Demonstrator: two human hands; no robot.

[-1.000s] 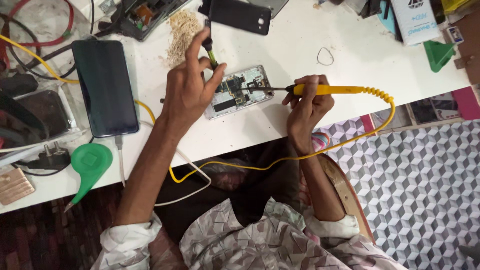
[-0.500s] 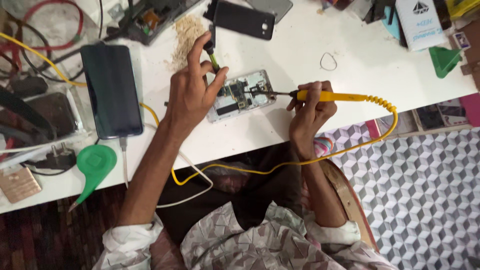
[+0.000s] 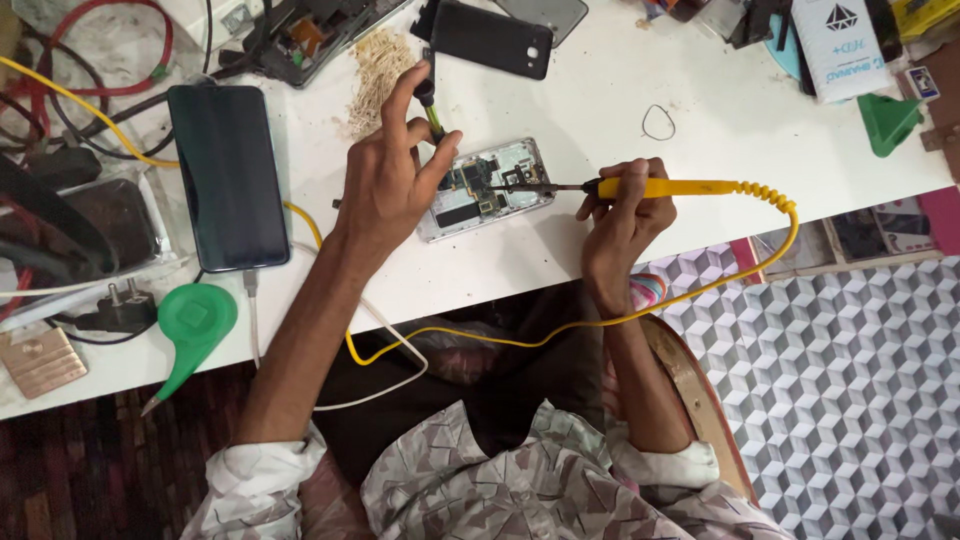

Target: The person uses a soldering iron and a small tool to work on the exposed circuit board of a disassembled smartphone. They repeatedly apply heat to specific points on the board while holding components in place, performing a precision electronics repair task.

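Both hands are working over the opened silver phone with its circuit board exposed, which is lying near the front edge of the white worktable. The left hand is curling its fingers closed around a thin green-and-black handled tool, pinching it between thumb and fingertips with the index finger stretched along the shaft; the tool's tip is pointing down at the upper left corner of the board. The right hand is closing in a pen grip on the yellow-handled soldering iron, whose metal tip is lying across the right side of the board. The iron's coiled yellow cable is looping off the table edge and running back under the forearms.

Just above the open phone, a black phone back cover is lying flat. To the left, a dark smartphone with a blank screen is resting face up with a cable plugged in. Further left, a green plastic opening tool is sitting by the table edge, near a black 2-pin plug.
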